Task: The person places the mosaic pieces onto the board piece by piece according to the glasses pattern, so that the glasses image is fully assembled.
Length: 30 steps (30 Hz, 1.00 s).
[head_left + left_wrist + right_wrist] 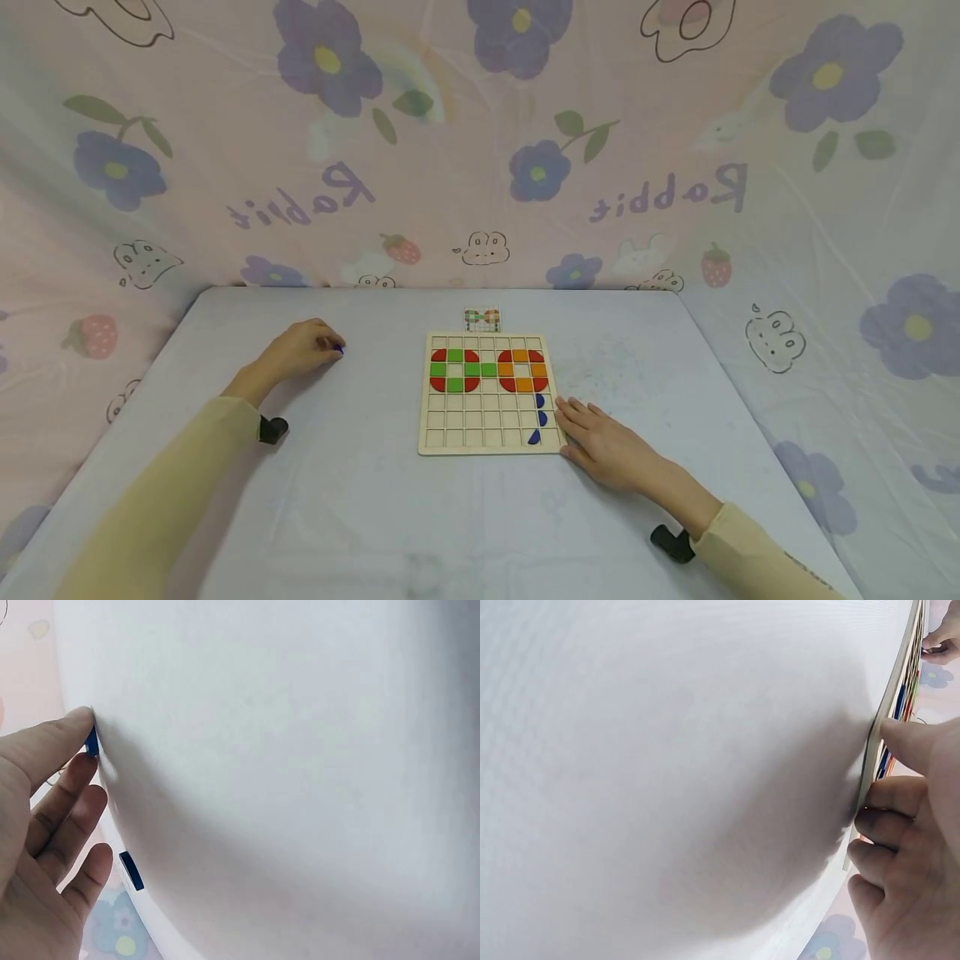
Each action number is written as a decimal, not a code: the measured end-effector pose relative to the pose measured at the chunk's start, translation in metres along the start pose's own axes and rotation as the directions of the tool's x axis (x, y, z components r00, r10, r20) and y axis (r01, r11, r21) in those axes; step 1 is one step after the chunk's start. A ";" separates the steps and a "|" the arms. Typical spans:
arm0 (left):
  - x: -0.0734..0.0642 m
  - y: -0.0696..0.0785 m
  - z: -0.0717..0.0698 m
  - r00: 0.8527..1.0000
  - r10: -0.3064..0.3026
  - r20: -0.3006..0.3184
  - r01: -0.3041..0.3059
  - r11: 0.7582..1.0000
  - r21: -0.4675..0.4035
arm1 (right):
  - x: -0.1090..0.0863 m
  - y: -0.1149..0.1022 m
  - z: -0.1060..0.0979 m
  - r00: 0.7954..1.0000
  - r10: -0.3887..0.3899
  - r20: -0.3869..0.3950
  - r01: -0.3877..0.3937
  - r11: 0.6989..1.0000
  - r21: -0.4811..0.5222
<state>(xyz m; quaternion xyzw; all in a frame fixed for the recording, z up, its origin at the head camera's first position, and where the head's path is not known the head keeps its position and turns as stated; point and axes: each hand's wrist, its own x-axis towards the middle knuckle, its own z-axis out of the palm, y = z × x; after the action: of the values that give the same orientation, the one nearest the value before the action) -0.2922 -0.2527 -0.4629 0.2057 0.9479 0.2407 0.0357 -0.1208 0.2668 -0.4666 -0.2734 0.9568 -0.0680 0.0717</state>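
On the left side of the table my left hand (303, 346) pinches a small blue piece (92, 742) between thumb and index finger. A second blue piece (131, 871) lies beyond the little finger in the left wrist view. My right hand (607, 446) rests flat beside the wooden grid board (450, 437), its fingertips touching the right edge. On the board, red and green pieces form a ring at the left, and red and orange pieces (522, 356) form one at the right. A green square (489, 370) links them. Below the right ring sit three blue half-round pieces (543, 419).
A small pattern card (482, 318) lies just behind the board, showing two coloured rings. The white tabletop (337, 517) ends at a patterned curtain (450, 167) at the back and sides. Black wrist mounts (672, 543) sit at both sleeves.
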 end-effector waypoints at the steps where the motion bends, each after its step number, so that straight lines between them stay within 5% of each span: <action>1: 0.000 0.000 0.000 1.000 0.003 0.000 -0.003 1.000 0.000 | 0.000 0.000 0.000 1.000 0.004 0.002 -0.004 1.000 0.003; 15: 0.002 0.008 0.003 1.000 0.011 -0.010 -0.011 1.000 -0.001 | -0.001 0.000 0.000 1.000 -0.010 -0.013 0.010 1.000 0.004; 30: 0.002 0.063 0.022 0.973 0.217 -0.080 -0.221 0.974 -0.043 | -0.001 0.000 -0.001 1.000 -0.012 -0.017 0.012 1.000 0.011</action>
<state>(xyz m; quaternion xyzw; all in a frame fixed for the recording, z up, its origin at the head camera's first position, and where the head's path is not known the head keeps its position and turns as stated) -0.2668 -0.1919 -0.4524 0.2987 0.9136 0.2750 -0.0212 -0.1197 0.2676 -0.4657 -0.2781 0.9553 -0.0760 0.0650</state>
